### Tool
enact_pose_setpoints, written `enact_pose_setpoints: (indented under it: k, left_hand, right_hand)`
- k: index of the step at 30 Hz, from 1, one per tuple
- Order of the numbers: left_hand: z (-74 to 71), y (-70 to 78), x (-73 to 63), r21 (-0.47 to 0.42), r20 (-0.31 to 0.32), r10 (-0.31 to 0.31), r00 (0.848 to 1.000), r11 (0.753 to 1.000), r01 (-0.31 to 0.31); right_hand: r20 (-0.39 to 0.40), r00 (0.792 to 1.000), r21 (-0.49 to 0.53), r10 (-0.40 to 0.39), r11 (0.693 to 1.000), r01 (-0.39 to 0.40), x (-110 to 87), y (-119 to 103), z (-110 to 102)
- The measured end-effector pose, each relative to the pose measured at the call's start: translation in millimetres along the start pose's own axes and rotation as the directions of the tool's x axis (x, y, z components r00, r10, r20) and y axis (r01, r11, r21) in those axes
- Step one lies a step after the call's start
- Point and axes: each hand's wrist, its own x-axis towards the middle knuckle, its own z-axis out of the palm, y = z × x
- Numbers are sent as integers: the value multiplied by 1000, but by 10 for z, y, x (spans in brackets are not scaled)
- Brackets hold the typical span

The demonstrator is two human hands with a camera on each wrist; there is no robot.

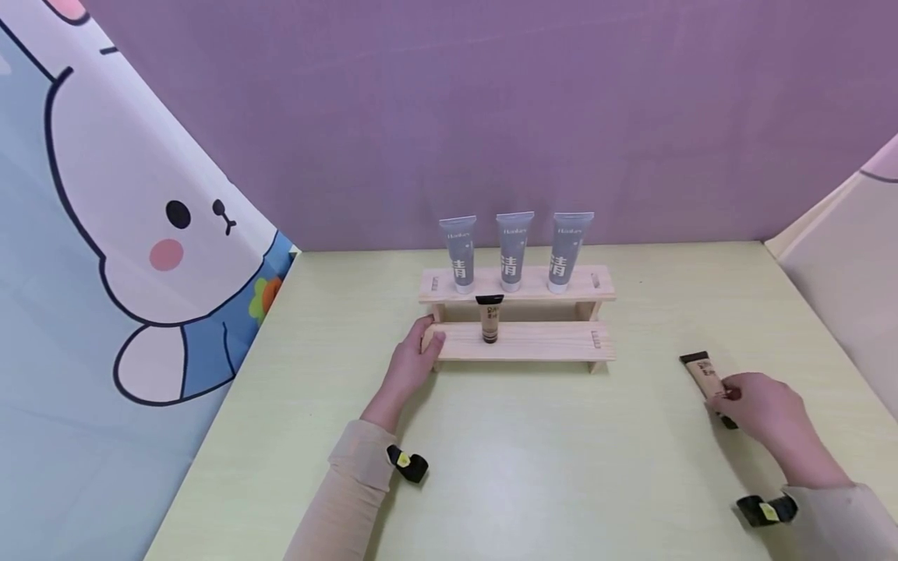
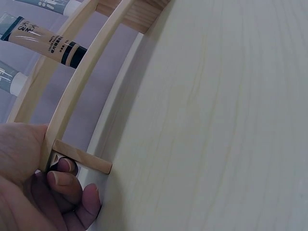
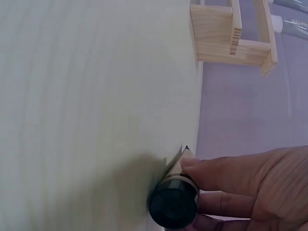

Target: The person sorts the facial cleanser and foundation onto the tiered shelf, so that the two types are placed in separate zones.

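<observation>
A two-tier wooden rack stands toward the back of the table. At its left end my left hand grips the lower tier, thumb above and fingers curled beneath, as the left wrist view shows. One small beige tube with black ends stands upright on that lower tier. To the right, my right hand pinches a second beige tube between thumb and fingers, low over the table. Its black cap faces the camera in the right wrist view. Whether this tube touches the tabletop I cannot tell.
Three grey-blue tubes stand in a row on the rack's upper tier. Behind the pale wood-grain table hangs a purple backdrop. A cartoon-print cloth borders the left side, and a white cloth the right.
</observation>
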Motion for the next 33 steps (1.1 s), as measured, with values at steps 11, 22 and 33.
enact_pose_setpoints:
  k: [11,22,33]
  left_hand:
    - [-2,-3,-13,-7,-1,-8,1000,1000,8]
    - [4,-4,-1,4,-5,1,1000,1000,-1]
    - [11,-2,7,12,-12,-8,1000,1000,8]
  right_hand:
    - [-44,999,42,29,999,-27,14,-44,69]
    - [-188,982,174,-11,984,45,-14,-321,91]
    - [-290,956,273,-42,954,125,77,-701,12]
